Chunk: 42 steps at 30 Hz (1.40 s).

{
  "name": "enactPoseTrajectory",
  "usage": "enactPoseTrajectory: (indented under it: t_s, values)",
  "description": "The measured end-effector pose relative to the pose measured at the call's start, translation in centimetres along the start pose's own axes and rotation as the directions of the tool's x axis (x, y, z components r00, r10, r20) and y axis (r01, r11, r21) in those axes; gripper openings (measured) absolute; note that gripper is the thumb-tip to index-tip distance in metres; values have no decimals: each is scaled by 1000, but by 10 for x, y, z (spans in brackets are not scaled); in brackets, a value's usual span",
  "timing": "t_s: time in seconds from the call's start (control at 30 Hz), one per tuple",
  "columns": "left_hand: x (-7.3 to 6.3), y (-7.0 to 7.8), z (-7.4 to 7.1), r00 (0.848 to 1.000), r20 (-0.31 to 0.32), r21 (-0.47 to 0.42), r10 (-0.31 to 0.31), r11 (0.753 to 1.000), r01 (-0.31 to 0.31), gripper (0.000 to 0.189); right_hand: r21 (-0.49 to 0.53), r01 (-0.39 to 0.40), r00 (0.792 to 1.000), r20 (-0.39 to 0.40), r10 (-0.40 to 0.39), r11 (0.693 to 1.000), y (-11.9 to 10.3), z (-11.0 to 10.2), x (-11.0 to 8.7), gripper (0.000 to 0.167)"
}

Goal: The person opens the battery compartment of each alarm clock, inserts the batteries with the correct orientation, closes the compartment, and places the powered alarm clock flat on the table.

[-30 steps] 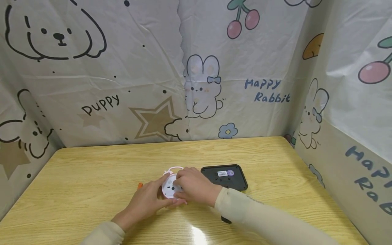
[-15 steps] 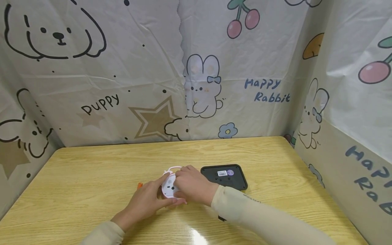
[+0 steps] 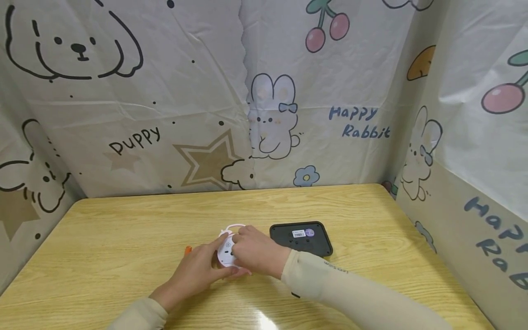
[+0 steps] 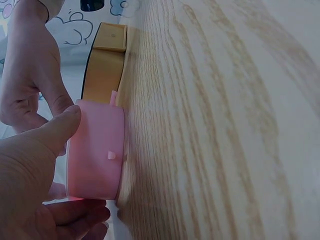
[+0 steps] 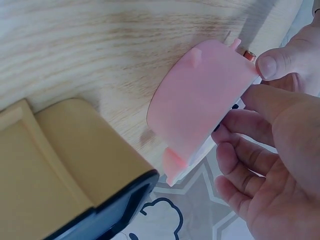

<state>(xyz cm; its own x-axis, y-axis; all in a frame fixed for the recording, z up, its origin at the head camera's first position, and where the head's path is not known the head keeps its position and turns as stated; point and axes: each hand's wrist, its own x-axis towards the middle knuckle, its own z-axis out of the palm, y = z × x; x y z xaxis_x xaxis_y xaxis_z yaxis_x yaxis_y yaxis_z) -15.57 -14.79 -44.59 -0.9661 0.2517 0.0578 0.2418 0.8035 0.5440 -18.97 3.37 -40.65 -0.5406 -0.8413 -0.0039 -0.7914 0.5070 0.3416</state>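
Observation:
A round pink alarm clock (image 3: 225, 252) with a white back, small black knobs and a loop handle lies face down on the table. My left hand (image 3: 199, 268) grips its rim, the thumb on the near side and the fingers at the far side. The left wrist view shows the thumb on the pink case (image 4: 97, 150). My right hand (image 3: 257, 252) is bent over the white back. In the right wrist view its fingertips (image 5: 227, 125) pinch at a black knob on that back, partly hidden by the fingers.
Right of the clock lies a black-backed rectangular device (image 3: 303, 243) with labels; its sides look tan in the right wrist view. An orange object (image 3: 188, 250) shows beyond my left hand. A small black thing (image 3: 295, 294) peeks from under my right sleeve. Printed cloth (image 3: 173, 91) walls the table.
My right hand has shifted slightly left over the clock's back, its fingers covering more of the black knobs. The left hand and the clock stay almost still.

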Motion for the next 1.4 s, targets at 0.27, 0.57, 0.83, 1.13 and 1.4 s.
enactPoseTrajectory:
  t_s: [0.27, 0.57, 0.83, 1.13, 1.4]
  values:
    - [1, -3, 2, 1000, 21, -30, 1, 1000, 0, 91, -56, 31, 999, -18, -32, 998, -4, 0, -1, 14]
    - [0, -3, 2, 1000, 28, -60, 0, 998, 1, 93, -7, 38, 999, 15, -38, 999, -2, 1, -3, 22]
    - [-1, -5, 3, 999, 12, -71, 50, 996, -49, 97, 230, -48, 998, 56, 36, 972, 6, -1, 0, 13]
    - [0, -4, 0, 999, 9, -59, 44, 997, -44, 94, 211, -49, 999, 12, 48, 976, 7, 0, 2, 10]
    - [0, -4, 0, 999, 4, -50, 45, 998, -45, 91, 80, -29, 1000, 3, 29, 996, 5, -5, -1, 22]
